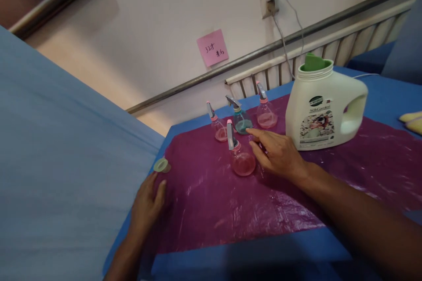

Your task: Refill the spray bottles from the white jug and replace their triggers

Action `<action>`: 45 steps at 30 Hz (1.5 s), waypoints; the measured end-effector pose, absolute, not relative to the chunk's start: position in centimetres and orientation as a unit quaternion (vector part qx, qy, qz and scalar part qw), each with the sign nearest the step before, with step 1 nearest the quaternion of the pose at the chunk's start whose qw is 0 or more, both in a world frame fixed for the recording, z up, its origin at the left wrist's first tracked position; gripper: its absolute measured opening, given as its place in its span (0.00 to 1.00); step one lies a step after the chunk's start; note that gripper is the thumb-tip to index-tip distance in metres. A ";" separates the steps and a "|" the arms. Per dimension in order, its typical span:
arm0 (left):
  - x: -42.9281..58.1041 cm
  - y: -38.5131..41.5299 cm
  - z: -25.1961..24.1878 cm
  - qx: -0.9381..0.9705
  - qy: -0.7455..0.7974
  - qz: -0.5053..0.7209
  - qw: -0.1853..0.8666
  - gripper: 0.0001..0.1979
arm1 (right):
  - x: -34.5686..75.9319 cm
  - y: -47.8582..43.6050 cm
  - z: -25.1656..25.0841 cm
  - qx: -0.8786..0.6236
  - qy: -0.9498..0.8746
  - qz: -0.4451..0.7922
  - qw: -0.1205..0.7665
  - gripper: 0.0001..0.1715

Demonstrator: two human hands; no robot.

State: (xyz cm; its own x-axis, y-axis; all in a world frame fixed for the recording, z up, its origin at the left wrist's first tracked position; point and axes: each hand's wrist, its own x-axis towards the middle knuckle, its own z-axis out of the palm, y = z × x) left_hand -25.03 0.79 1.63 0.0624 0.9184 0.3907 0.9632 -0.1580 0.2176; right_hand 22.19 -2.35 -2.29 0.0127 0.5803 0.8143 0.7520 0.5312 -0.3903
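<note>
Four-way clutter of spray bottles is avoided here by naming them singly: the front spray bottle (243,163) holds pink liquid and stands upright, its grey trigger head pointing up. Close beside it on the right is my right hand (280,151), fingers apart and nothing in them. Behind stand a spray bottle with teal liquid (243,125) and two more with pink liquid, one on the left (220,132) and one on the right (267,117). At the left edge of the purple sheet lies a small pale green cap (161,165). My left hand (147,202) is just below it, thumb and fingers apart; contact is unclear.
A large pale green jug (325,109) with an open mouth and a green piece in it stands on the right. Purple plastic sheeting (204,210) covers the blue tabletop (382,92). Behind are a wall socket (269,3) with cords and a metal rail (244,55). Yellow fabric-like items (413,122) lie far right.
</note>
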 end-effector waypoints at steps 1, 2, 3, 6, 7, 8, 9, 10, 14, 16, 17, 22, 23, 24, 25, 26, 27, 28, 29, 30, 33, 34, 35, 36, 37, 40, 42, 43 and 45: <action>-22.5 0.9 2.2 -0.738 -0.627 -0.249 0.017 0.35 | 22.2 -2.4 -2.3 -0.476 -0.698 -0.079 0.529 0.21; -19.7 0.9 2.8 -0.744 -0.608 -0.277 -0.010 0.34 | 22.2 -2.4 -2.3 -0.473 -0.700 -0.078 0.530 0.21; -16.8 0.8 3.4 -0.747 -0.588 -0.306 -0.038 0.33 | 22.2 -2.4 -2.3 -0.471 -0.701 -0.077 0.529 0.21; -8.6 0.4 4.7 -0.756 -0.514 -0.373 -0.159 0.28 | 22.3 -2.6 -2.3 -0.470 -0.709 -0.073 0.521 0.21; -6.3 0.4 4.9 -0.755 -0.479 -0.401 -0.198 0.27 | 22.3 -2.6 -2.3 -0.471 -0.710 -0.070 0.519 0.22; -4.4 0.3 5.0 -0.751 -0.445 -0.428 -0.233 0.27 | 22.3 -2.7 -2.3 -0.471 -0.710 -0.068 0.519 0.22; -2.8 0.4 4.9 -0.750 -0.420 -0.438 -0.264 0.28 | 22.2 -2.7 -2.3 -0.470 -0.710 -0.066 0.521 0.23; -1.6 0.4 4.7 -0.748 -0.401 -0.441 -0.293 0.30 | 22.2 -2.8 -2.3 -0.467 -0.710 -0.066 0.523 0.23; 0.7 0.5 3.0 -0.731 -0.387 -0.442 -0.348 0.34 | 21.9 -3.0 -2.3 -0.451 -0.716 -0.060 0.530 0.26; 0.7 0.4 1.9 -0.728 -0.395 -0.429 -0.360 0.35 | 21.8 -3.1 -2.4 -0.448 -0.720 -0.054 0.527 0.28; 0.6 0.4 1.3 -0.726 -0.397 -0.426 -0.365 0.35 | 21.9 -3.1 -2.4 -0.449 -0.722 -0.051 0.523 0.28; -0.4 0.6 -0.6 -0.690 -0.410 -0.492 -0.336 0.20 | 22.2 -3.3 -2.3 -0.446 -0.727 -0.038 0.521 0.33; -0.6 0.7 -0.8 -0.687 -0.416 -0.498 -0.327 0.17 | 22.2 -3.3 -2.4 -0.444 -0.728 -0.036 0.521 0.35; -0.7 0.7 -0.9 -0.688 -0.420 -0.496 -0.322 0.16 | 22.3 -3.3 -2.5 -0.444 -0.730 -0.034 0.518 0.36; -0.7 0.8 -1.0 -0.695 -0.419 -0.485 -0.326 0.16 | 22.3 -3.4 -2.6 -0.446 -0.731 -0.031 0.514 0.36; -0.7 0.8 -1.1 -0.704 -0.414 -0.469 -0.336 0.17 | 22.2 -3.4 -2.7 -0.450 -0.733 -0.027 0.510 0.36; -0.7 0.7 -1.2 -0.712 -0.405 -0.452 -0.352 0.21 | 22.2 -3.4 -2.9 -0.454 -0.734 -0.023 0.504 0.36; -0.6 0.6 -1.3 -0.718 -0.396 -0.437 -0.370 0.24 | 22.1 -3.4 -3.2 -0.457 -0.736 -0.018 0.500 0.35; -0.4 0.5 -1.5 -0.721 -0.389 -0.425 -0.385 0.28 | 22.1 -3.4 -3.4 -0.460 -0.737 -0.013 0.495 0.34; -0.3 0.4 -1.7 -0.721 -0.386 -0.419 -0.396 0.31 | 22.0 -3.4 -3.6 -0.461 -0.739 -0.007 0.490 0.32; 0.2 0.0 -2.3 -0.717 -0.387 -0.421 -0.398 0.35 | 22.0 -3.4 -4.1 -0.465 -0.742 0.003 0.482 0.31; 0.4 -0.1 -2.4 -0.718 -0.387 -0.424 -0.393 0.35 | 22.0 -3.3 -4.1 -0.466 -0.742 0.004 0.482 0.30; 0.5 -0.2 -2.4 -0.720 -0.386 -0.427 -0.388 0.35 | 22.0 -3.3 -4.2 -0.468 -0.740 0.005 0.483 0.30; 0.5 -0.2 -2.4 -0.723 -0.385 -0.429 -0.381 0.35 | 22.0 -3.3 -4.2 -0.469 -0.737 0.006 0.486 0.29; 0.5 -0.2 -2.4 -0.726 -0.385 -0.430 -0.375 0.35 | 22.1 -3.3 -4.1 -0.472 -0.734 0.007 0.488 0.29; 0.5 -0.2 -2.4 -0.735 -0.396 -0.421 -0.354 0.37 | 22.0 -3.4 -4.0 -0.484 -0.718 0.008 0.500 0.27; 0.5 -0.2 -2.4 -0.741 -0.399 -0.415 -0.346 0.37 | 22.0 -3.5 -3.9 -0.486 -0.709 0.009 0.511 0.26; 0.4 -0.2 -2.4 -0.742 -0.396 -0.418 -0.344 0.37 | 22.0 -3.5 -3.9 -0.485 -0.706 0.011 0.516 0.25; 0.3 -0.2 -2.4 -0.742 -0.381 -0.432 -0.343 0.34 | 22.0 -3.6 -4.0 -0.481 -0.706 0.013 0.519 0.25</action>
